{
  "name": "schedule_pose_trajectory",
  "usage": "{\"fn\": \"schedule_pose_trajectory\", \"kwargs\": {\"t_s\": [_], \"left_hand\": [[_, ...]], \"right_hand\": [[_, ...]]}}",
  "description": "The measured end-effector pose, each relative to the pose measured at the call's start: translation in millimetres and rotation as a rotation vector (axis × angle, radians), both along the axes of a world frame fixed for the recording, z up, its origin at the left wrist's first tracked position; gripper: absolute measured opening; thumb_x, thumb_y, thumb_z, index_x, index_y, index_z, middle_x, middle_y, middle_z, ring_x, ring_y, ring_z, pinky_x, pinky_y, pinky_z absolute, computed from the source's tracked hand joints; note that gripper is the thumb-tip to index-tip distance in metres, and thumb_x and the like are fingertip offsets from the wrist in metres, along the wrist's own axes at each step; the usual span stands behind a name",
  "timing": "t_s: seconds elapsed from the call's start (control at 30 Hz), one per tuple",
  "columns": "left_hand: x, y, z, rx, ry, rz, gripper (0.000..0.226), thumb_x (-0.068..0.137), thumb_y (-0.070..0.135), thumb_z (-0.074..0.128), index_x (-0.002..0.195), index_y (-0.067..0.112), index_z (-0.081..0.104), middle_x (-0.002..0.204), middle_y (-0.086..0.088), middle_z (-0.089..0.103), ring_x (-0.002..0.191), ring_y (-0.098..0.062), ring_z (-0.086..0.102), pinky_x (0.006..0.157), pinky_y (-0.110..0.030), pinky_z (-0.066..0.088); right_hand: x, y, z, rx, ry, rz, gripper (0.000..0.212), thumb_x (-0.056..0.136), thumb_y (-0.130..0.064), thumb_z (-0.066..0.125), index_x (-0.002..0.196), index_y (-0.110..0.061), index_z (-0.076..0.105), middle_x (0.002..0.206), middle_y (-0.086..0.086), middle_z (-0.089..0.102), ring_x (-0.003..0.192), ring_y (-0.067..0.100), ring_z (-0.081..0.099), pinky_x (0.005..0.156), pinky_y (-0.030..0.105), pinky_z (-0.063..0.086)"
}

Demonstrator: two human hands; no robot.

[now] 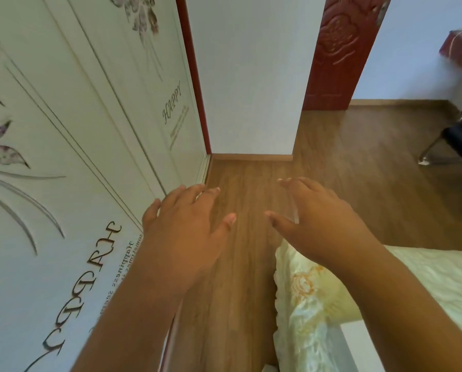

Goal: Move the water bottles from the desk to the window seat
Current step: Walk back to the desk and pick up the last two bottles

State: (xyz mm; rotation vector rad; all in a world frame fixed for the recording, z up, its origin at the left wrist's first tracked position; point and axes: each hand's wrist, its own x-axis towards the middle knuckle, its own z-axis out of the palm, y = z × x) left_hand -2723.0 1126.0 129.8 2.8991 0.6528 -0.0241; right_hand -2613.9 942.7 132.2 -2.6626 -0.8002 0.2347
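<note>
A wooden floor (240,264) spreads beneath both hands and runs ahead of the fingers toward a white wall (248,76) with a low skirting board at its foot. To the left of the left fingers stands a pale wardrobe (71,135) with sliding panels, printed with purple-grey flowers, long curved leaves and the word "HAPPY"; the left fingers are just beside its lower edge, and whether they touch it cannot be told. Under the right forearm, behind and below the right fingers, lies a bed (318,304) covered in a pale quilt with a yellow rose pattern and a frilled edge. Ahead and to the right of the right fingers, a dark red carved door (337,49) stands open against the wall. Far to the right of the right fingers a dark chair (457,140) with a metal leg shows at the frame's edge, and above it a blurred red object.

The left hand (187,224) and the right hand (315,218) reach forward over the floor, palms down, near each other but apart. The fingers of both are released, spread and nearly straight, grasping nothing.

No water bottles, desk or window seat are in view, so where the bottles are cannot be told.
</note>
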Motion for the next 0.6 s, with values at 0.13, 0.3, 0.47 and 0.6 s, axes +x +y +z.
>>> {"fn": "schedule_pose_trajectory", "kwargs": {"t_s": [0.13,0.3,0.47,0.6], "left_hand": [[26,6,-6,-0.007,0.016,0.017,0.064,0.095,0.070,0.024,0.154,0.045,0.018,0.164,0.015,0.019,0.153,-0.013,0.011,0.124,-0.052,0.014],[68,25,-14,-0.007,0.027,0.017,0.065,0.095,0.071,0.025,0.154,0.044,0.019,0.164,0.015,0.020,0.153,-0.014,0.012,0.123,-0.051,0.015],[117,56,-22,-0.015,0.034,-0.017,0.065,0.096,0.071,0.024,0.155,0.044,0.018,0.165,0.014,0.018,0.154,-0.014,0.011,0.124,-0.051,0.014],[167,98,-24,-0.015,0.028,-0.067,0.066,0.096,0.071,0.024,0.155,0.043,0.017,0.165,0.013,0.017,0.154,-0.015,0.012,0.124,-0.050,0.014]], "right_hand": [[30,6,-2,0.008,0.008,0.024,0.069,0.093,-0.063,0.051,0.153,-0.034,0.031,0.157,-0.011,0.036,0.141,0.016,0.040,0.112,0.040,0.037],[67,22,-12,0.001,0.014,0.024,0.069,0.093,-0.064,0.050,0.152,-0.034,0.031,0.157,-0.012,0.037,0.141,0.016,0.040,0.114,0.042,0.037],[108,53,-19,-0.036,0.025,-0.016,0.069,0.093,-0.065,0.049,0.152,-0.036,0.029,0.158,-0.013,0.035,0.142,0.016,0.039,0.113,0.042,0.036],[146,91,-21,-0.057,-0.018,-0.072,0.070,0.092,-0.065,0.050,0.152,-0.036,0.029,0.157,-0.013,0.036,0.141,0.016,0.040,0.111,0.040,0.037]]}}
